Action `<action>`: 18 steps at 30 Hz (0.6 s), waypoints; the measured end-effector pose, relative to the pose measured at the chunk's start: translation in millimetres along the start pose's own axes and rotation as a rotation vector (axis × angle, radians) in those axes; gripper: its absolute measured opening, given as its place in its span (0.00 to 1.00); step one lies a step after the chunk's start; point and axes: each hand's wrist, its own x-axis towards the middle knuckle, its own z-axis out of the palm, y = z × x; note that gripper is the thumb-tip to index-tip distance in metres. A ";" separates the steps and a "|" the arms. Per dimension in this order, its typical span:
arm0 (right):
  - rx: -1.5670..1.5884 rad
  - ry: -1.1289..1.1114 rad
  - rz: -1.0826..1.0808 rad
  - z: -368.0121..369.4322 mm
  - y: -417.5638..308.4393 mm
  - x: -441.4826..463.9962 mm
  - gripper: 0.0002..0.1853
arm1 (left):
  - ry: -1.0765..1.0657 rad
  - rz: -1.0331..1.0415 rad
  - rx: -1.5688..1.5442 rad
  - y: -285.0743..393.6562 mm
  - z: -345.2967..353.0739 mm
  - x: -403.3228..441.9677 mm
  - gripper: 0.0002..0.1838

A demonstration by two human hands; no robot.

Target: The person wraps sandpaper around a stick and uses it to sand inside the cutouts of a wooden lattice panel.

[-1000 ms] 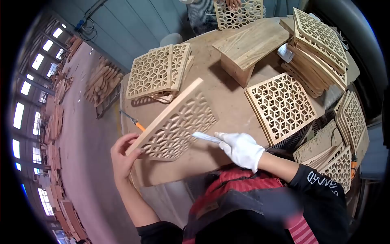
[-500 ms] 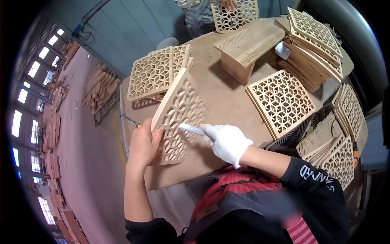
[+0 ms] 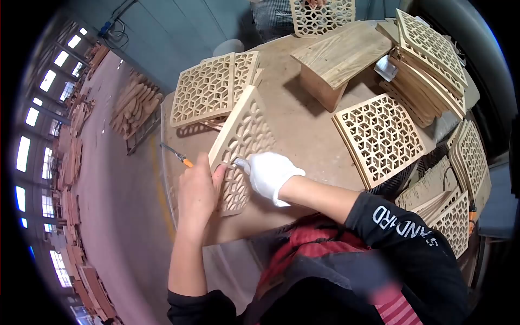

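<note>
My bare left hand [image 3: 195, 196] grips the edge of a pale wooden lattice panel [image 3: 233, 128], which stands tilted on the table. In my white-gloved right hand [image 3: 273, 176] is a flat pale grey strip [image 3: 240, 163], perhaps folded sandpaper; its exposed end is at the panel's openwork face. The glove hides the rest of the strip. Just beyond my left hand, a thin tool with an orange handle [image 3: 187, 162] lies at the table's left edge.
Lattice panels are stacked at the back left [image 3: 201, 92] and right [image 3: 382, 135]. A wooden stand [image 3: 341, 51] sits at the back, beside more piled panels [image 3: 430, 51]. Across the table, another person's hand [image 3: 316, 2] touches an upright panel [image 3: 323, 19].
My right hand has moved left and slightly up, bringing the strip closer to the panel's held edge. My left hand keeps its grip. The view has shifted slightly.
</note>
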 end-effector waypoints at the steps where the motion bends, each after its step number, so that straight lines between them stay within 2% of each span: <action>1: -0.006 -0.027 -0.012 -5.3 1.6 -6.1 0.27 | 0.007 -0.023 0.025 1.0 0.0 -0.2 0.17; 3: -0.004 -0.128 0.005 -14.0 10.8 -11.5 0.25 | -0.002 -0.078 0.021 10.6 -4.6 -1.2 0.17; 8: -0.077 -0.053 -0.084 -5.5 12.8 12.0 0.22 | 0.028 -0.073 -0.050 6.4 -2.7 4.5 0.16; 11: -0.017 -0.067 -0.085 -6.9 7.6 18.8 0.22 | 0.047 -0.099 -0.058 3.3 -1.5 8.3 0.16; 14: -0.019 -0.170 -0.077 -23.9 10.0 3.4 0.23 | 0.077 -0.100 -0.035 9.7 2.2 5.8 0.15; 16: -0.063 -0.195 -0.064 -28.1 8.2 9.1 0.16 | 0.105 -0.089 -0.057 8.6 6.2 2.9 0.15; 18: -0.128 -0.183 -0.070 -22.0 7.2 17.5 0.14 | 0.085 -0.094 -0.062 9.5 5.0 1.4 0.15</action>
